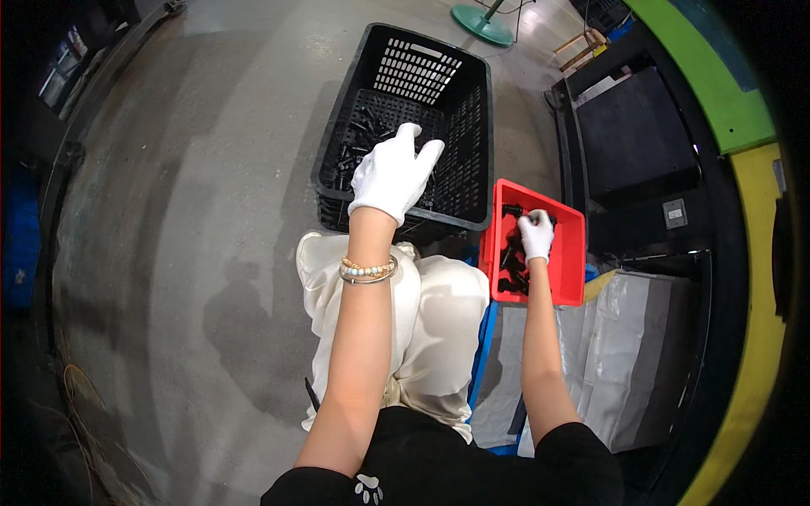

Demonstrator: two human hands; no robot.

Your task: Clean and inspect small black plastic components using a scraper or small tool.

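My left hand (390, 175), in a white glove, is over the near part of a black plastic crate (344, 118). Its thumb and forefinger are apart, with nothing visible between them. Small black parts (364, 126) lie on the crate's floor, partly hidden by this hand. To the right, my right hand (536, 234), also gloved in white, reaches into a red bin (570, 244) that holds several black bolt-like parts (511, 257). The fingers of that hand are curled closed at a black part; the fingertips are too small to show exactly what they grip.
The red bin stands close to the crate's near right corner. My knees are just below the crate. A black machine frame (641, 139) with green and yellow edges runs along the right, with grey-white sheeting (629, 354) below. A green round base (483, 24) stands on the floor beyond.
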